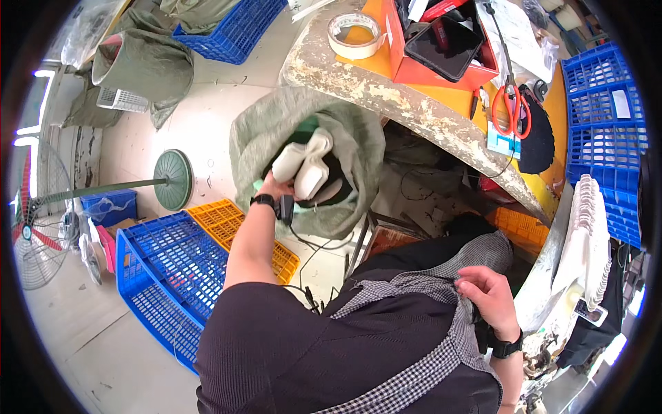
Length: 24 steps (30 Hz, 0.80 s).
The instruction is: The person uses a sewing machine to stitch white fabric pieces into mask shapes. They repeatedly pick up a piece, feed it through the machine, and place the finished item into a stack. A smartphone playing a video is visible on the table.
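Workshop floor first, pale concrete, and over on the far left a standing fan with its round green base. Moving in, blue crates and an orange crate lie stacked beside the person's left arm. Now the action: the left hand reaches into an open green woven sack sitting on the floor by the bench, fingers clenched around a bundle of white rolled pieces held right at the sack's mouth. These look light and soft, probably cloth or foam, so they should squash a little; a wrap around the middle of the bundle seems the safest hold. A black watch rides the wrist. Across to the right, the worn bench carries a tape roll and red-handled scissors. The right hand rests against the checked apron at the waist, fingers curled and pinching its fabric.
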### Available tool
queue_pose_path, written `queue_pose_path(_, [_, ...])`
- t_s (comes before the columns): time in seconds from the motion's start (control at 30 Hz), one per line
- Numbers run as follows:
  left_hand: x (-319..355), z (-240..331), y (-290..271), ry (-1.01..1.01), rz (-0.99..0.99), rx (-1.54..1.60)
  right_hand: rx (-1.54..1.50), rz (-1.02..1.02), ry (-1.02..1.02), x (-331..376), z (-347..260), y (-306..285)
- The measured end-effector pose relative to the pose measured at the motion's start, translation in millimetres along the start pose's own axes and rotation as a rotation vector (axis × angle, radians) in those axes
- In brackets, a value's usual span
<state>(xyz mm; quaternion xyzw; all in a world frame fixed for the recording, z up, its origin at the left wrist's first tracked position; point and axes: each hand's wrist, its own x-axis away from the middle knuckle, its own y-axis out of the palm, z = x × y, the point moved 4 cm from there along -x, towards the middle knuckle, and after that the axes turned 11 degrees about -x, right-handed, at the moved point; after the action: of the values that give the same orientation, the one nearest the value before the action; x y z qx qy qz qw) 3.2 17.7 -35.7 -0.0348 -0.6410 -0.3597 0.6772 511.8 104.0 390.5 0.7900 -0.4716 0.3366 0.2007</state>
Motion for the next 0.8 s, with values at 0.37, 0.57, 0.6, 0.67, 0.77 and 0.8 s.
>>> queue_pose_path(0.37, [2.7,9.5,60.5,0.512,0.390,-1.999,0.105,0.090,-0.145,20.4,7.1,-6.7])
queue_pose_path(0.57, [185.9,-42.1,332.3,0.097,-0.327,-1.988,0.073,0.200,-0.401,78.4,14.7,-31.0])
queue_pose_path(0.6, [208.5,-55.2,375.1,0.136,-0.492,-2.039,-0.002,0.216,-0.394,87.7,20.2,-36.8])
queue_pose_path(0.67, [243.9,-89.5,454.5,0.415,-0.804,-2.071,-0.067,0.296,-0.449,106.0,34.8,-49.7])
queue_pose_path(0.77, [301.5,-169.2,567.5,1.029,-1.035,-1.899,-0.158,0.405,-0.523,128.7,55.0,-63.4])
queue_pose_path(0.8, [323.2,-200.1,601.7,1.394,-1.207,-1.907,-0.174,0.458,-0.531,138.6,62.3,-65.1])
